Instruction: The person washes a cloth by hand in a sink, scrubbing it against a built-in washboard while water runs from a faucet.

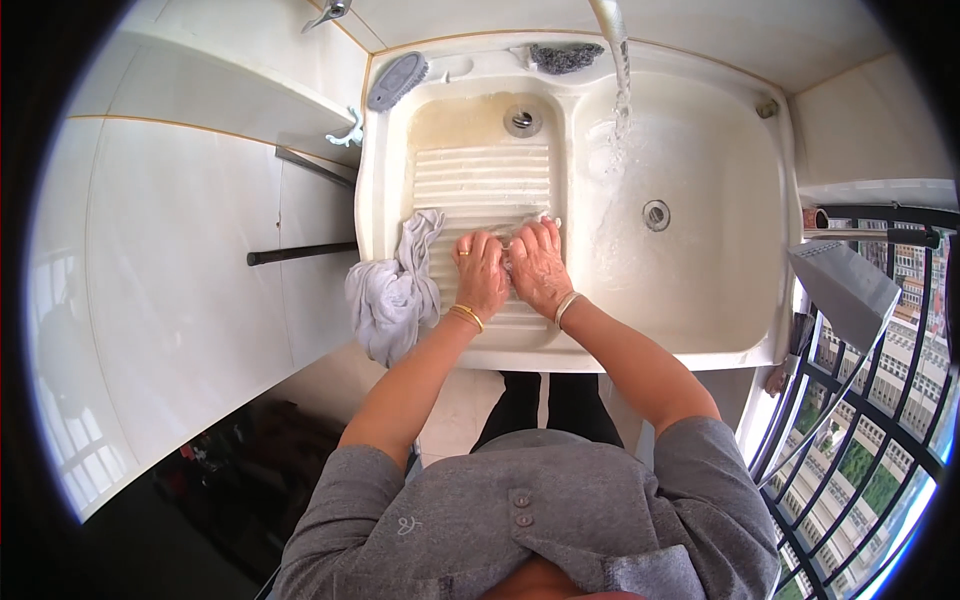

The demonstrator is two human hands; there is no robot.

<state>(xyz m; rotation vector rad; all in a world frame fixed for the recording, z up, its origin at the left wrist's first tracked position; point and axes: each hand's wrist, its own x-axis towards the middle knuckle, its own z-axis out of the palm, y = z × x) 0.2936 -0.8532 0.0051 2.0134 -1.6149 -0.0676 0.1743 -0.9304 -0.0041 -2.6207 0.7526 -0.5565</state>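
Note:
Both hands are pressed close together over the ribbed washboard [480, 180] in the left basin of a white sink. My left hand [482, 270], with a ring and a gold bracelet, has its fingers curled down around a wet, pale cloth. Beside it, my right hand [540, 266], wet and wearing a bangle, grips the same cloth, and a bit of it shows past the fingertips. Most of this cloth is hidden under my hands. A light grey cloth [385, 300] hangs over the sink's left front edge, next to my left forearm.
Water runs from the faucet [608, 15] into the right basin [710, 270]. A grey brush [397, 82] and a dark scouring pad [566, 58] lie on the back rim. A black bar [302, 253] juts out at the left. Window bars [880, 400] stand on the right.

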